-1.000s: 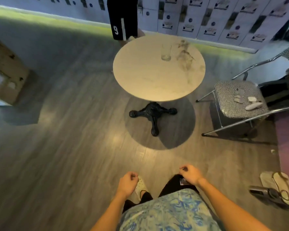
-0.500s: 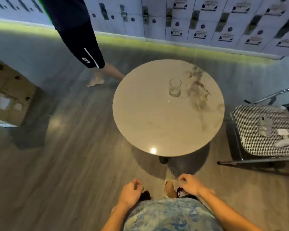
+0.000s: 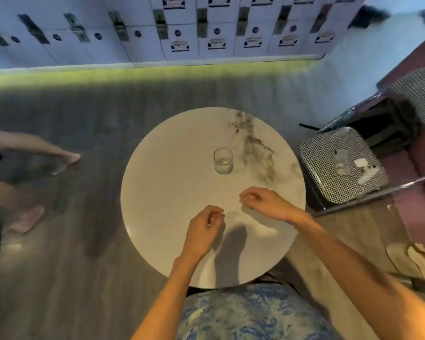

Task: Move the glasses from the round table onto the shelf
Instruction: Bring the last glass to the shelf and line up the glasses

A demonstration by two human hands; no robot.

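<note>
One clear short glass [image 3: 222, 160] stands upright on the round pale marble table [image 3: 172, 187], a little beyond its middle. My right hand [image 3: 265, 203] hovers over the table's near right part, fingers loosely curled and holding nothing, a short way in front of the glass. My left hand [image 3: 203, 231] is over the table's near edge, fingers curled in, holding nothing. No shelf is in view.
A checked chair [image 3: 339, 168] with a phone and small white items stands right of the table, a dark bag behind it. Another person's bare legs [image 3: 35, 153] are on the floor at left. White lockers [image 3: 182, 33] line the far wall.
I have come right up to the table, and both hands have risen from my waist to above the tabletop. The other person has moved off to the left.
</note>
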